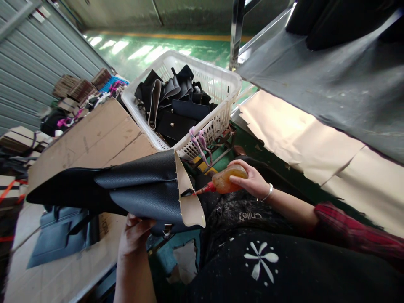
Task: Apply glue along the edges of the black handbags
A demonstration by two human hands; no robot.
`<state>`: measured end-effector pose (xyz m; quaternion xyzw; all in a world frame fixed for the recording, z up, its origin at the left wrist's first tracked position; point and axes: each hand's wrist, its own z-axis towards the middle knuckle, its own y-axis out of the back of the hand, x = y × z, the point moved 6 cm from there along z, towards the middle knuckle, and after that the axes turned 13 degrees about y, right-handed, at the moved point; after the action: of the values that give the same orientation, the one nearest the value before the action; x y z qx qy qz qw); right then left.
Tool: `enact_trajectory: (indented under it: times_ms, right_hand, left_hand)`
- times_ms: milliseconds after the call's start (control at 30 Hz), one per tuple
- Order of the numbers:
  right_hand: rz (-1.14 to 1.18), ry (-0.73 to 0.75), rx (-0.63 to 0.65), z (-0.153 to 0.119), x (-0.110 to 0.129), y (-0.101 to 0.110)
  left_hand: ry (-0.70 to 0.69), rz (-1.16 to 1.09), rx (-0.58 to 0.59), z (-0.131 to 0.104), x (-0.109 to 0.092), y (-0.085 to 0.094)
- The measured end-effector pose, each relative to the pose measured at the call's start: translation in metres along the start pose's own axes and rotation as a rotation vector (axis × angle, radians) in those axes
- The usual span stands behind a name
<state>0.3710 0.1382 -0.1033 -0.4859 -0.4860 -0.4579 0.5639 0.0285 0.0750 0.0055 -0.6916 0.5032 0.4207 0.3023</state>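
My right hand [249,180] is wrapped round a squeeze glue bottle [227,178], amber with a red nozzle. The nozzle points left, and its tip is at the edge of a black leather piece [148,198]. That piece is folded over, with a pale beige lining showing at its right end. My left hand [135,229] grips its underside from below, the fingers partly hidden by the leather. A metal clasp [167,229] shows beneath it. Left of my left hand, a dark leather bag part [59,235] lies on the cardboard-covered table.
A white plastic basket [233,80] holding black leather pieces stands beyond the table's cardboard [94,130]. Bundled stacks [75,88] sit at the far left. On the right are beige sheets [303,143] under a grey-covered shelf [331,80] with a metal post [236,33].
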Motion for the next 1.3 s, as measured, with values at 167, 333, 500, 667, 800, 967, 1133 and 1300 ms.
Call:
enact_trajectory:
  times_ms: [167,333,500,667,800,967,1133,1300]
  right_hand:
    - [-0.028,0.025,-0.038,-0.001,0.004,0.004]
    - [0.018,0.038,-0.102,-0.001,0.000,0.009]
    - [0.064,0.024,-0.131,0.001,-0.006,0.007]
    - [0.042,-0.016,-0.072,0.004,-0.011,-0.004]
    - [0.066,-0.059,-0.074,0.001,-0.018,0.001]
    - [0.093,-0.069,-0.004,-0.002,-0.015,0.001]
    - [0.042,-0.031,-0.021,0.003,-0.010,0.000]
    - [0.025,0.007,-0.051,0.002,-0.007,0.006]
  left_hand:
    - [0.005,-0.031,-0.021,0.002,0.002,0.001]
    - [0.004,-0.027,-0.014,0.002,0.003,0.002]
    - [0.003,-0.049,0.015,0.003,0.005,0.002]
    - [-0.029,-0.011,0.003,0.000,-0.001,-0.003]
    - [-0.015,-0.014,-0.012,-0.002,-0.002,-0.004]
    - [-0.005,-0.020,-0.003,0.000,-0.001,-0.002]
    - [-0.012,-0.026,-0.011,-0.001,-0.004,-0.006]
    - [0.009,-0.050,0.007,0.000,-0.001,-0.005]
